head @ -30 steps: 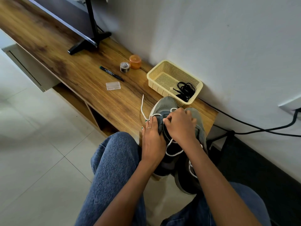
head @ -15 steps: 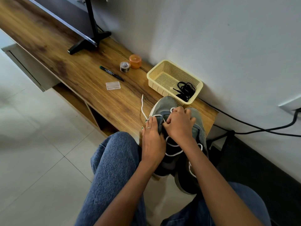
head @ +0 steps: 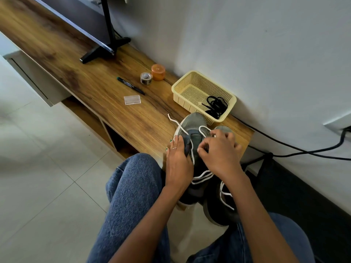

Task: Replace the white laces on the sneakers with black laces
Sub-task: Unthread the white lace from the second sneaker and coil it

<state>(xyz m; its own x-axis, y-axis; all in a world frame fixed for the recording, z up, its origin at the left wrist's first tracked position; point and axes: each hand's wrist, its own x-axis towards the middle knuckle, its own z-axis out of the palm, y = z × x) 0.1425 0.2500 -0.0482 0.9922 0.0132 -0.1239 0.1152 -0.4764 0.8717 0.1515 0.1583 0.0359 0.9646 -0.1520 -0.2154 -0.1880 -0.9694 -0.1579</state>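
Sneakers sit side by side at the near right end of the wooden table [head: 98,95], toes toward the wall. The left sneaker [head: 193,128] is grey, and its white lace [head: 191,147] is partly loosened: one free end trails off over the table to the left of the toe, a loop stands up near the toe, and a few rows still cross lower down the shoe. The left hand [head: 177,164] lies along the outer side of this sneaker, its fingers curved round the upper and steadying it. The right hand [head: 220,150] is over the tongue, fingers curled, thumb and forefinger seemingly pinching the white lace, though the fingertips themselves are hard to make out. The right sneaker [head: 222,209] lies just beside the first, mostly hidden under the right forearm, with white lacing showing near its heel.

Just beyond the toes stands a yellow basket [head: 182,88] with black laces [head: 216,105] bundled in its right end. Further left on the table lie a clear plastic box [head: 132,100], a black marker [head: 130,86], a tape roll [head: 145,78] and an orange container [head: 158,72].
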